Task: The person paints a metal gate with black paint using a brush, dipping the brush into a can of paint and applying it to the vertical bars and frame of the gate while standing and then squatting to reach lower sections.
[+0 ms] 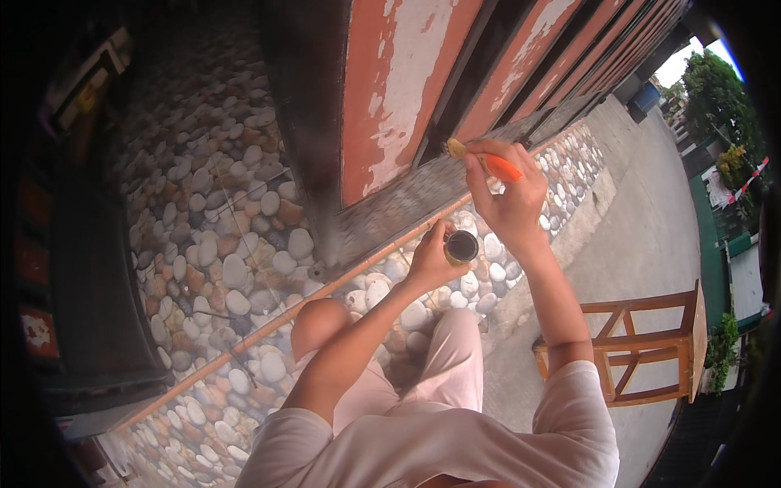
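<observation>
Two bare hands work close together in front of a weathered door. The right hand (508,195) is closed around a paintbrush (488,163) with an orange handle, thumb and fingers pinching it near the middle. The brush's long axis runs nearly level across the view, slightly downward to the right: its pale bristle end points left and touches the dark frame strip of the red door panel (399,89), whose paint is peeling in white patches, while the handle end points right, toward the street. Just below, the left hand (435,260) grips a small round tin (462,246), fingers wrapped about its side; the tin stands upright with its dark open mouth facing the camera. Both hands are near each other but not touching. Under them lies a pebble-patterned floor (220,244) and the person's knees in pale trousers. A wooden stool (643,350) stands well apart on the right, on grey concrete.
</observation>
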A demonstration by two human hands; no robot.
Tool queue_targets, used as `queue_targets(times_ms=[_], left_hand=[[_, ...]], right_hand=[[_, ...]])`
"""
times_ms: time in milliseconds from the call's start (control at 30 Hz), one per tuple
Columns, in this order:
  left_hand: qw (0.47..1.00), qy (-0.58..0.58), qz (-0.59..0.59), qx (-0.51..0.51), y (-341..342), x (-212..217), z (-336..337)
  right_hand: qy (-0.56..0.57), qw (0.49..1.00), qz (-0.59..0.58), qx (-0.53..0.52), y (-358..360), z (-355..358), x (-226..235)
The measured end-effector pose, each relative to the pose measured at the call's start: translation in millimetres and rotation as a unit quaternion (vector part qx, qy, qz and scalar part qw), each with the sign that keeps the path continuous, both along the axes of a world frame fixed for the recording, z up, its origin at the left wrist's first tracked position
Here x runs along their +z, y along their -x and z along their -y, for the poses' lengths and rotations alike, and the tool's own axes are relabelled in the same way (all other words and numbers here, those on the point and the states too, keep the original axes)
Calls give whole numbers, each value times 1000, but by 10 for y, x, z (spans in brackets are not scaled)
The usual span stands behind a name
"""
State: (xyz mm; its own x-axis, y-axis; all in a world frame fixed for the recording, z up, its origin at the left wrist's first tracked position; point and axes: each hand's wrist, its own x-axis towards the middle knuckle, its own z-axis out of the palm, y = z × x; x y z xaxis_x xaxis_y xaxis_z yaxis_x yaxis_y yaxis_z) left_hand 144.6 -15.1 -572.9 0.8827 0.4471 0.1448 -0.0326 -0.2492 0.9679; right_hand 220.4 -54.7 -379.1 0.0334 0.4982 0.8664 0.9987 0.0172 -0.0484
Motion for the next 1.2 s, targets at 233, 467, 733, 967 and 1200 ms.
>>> queue_targets(times_ms=[233, 467, 733, 967, 1200], left_hand=[[1000, -17, 11, 20, 119, -34, -101], [1000, -20, 5, 21, 169, -42, -151], [999, -37, 12, 30, 228, -43, -164], [999, -29, 9, 25, 222, -3, -143], [999, -26, 8, 22, 200, -38, -156]], right_hand=[[16, 998, 45, -34, 1, -67, -40], [-24, 999, 33, -19, 26, -19, -145], [28, 998, 39, -41, 96, 106, -33], [41, 998, 30, -41, 24, 87, -55], [21, 999, 29, -19, 41, -24, -77]])
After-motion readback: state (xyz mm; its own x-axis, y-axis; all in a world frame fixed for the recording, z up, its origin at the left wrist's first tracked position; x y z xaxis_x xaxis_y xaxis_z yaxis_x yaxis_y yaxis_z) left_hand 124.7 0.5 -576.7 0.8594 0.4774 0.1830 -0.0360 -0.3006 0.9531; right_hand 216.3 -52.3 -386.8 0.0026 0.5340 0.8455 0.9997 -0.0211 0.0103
